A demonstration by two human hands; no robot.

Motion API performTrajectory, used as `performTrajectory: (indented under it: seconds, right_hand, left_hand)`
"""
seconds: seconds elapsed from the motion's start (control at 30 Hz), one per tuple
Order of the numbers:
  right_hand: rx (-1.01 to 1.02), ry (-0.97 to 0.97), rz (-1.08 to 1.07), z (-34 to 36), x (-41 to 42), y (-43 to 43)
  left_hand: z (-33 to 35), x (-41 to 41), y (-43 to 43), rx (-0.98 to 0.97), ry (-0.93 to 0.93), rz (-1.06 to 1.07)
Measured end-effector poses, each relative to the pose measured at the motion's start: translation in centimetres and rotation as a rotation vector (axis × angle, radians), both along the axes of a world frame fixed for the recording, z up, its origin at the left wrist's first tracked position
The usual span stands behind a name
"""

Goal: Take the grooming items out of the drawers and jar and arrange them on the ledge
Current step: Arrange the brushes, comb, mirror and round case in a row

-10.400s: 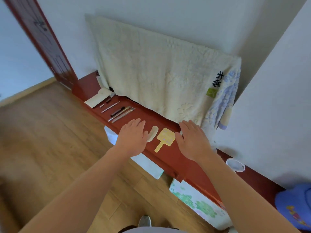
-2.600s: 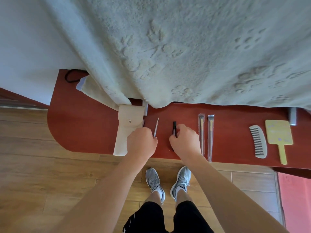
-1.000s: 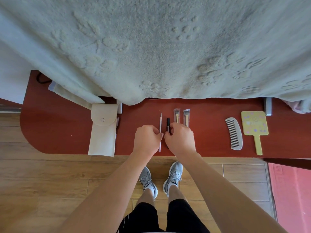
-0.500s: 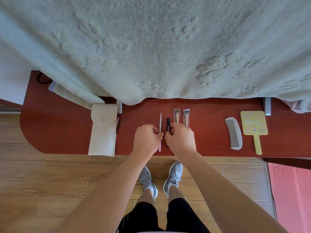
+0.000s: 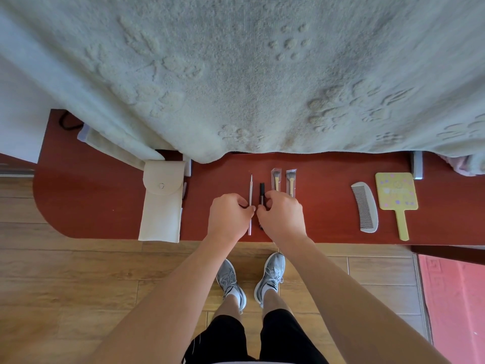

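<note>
Ledge [image 5: 91, 200] of red wood across the middle of the frame, below a hanging pale blanket [image 5: 236, 74]. Left: cream pouch [image 5: 161, 203] lying flat, its lower edge at the ledge's front. Centre: left hand [image 5: 229, 216], fingers curled, tips pinching a thin pale stick [image 5: 250, 190] that lies on the ledge; right hand [image 5: 282, 218], fingers curled, thumb and forefinger holding a black pen [image 5: 262, 190] just beside the stick. Two wrapped brushes [image 5: 275, 178] lie side by side, lower ends hidden by the right hand. Right: comb [image 5: 365, 207] and yellow hand mirror [image 5: 395, 194], side by side, well apart from the hands.
</note>
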State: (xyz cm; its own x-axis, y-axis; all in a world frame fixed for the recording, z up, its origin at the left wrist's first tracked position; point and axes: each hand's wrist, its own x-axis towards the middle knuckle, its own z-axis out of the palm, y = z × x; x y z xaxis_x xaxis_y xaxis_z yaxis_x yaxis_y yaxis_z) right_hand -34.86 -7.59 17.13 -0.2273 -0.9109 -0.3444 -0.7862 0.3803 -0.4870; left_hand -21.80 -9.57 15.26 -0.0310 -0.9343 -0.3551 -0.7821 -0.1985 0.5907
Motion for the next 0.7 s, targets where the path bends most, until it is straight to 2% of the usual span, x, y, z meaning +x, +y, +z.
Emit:
performTrajectory:
  seconds: [0.7]
  right_hand:
    - [-0.059,-0.033,-0.013,1.5,1.4,-0.2]
  left_hand:
    - [1.2,1.9,0.5,-0.035,0.0,0.086]
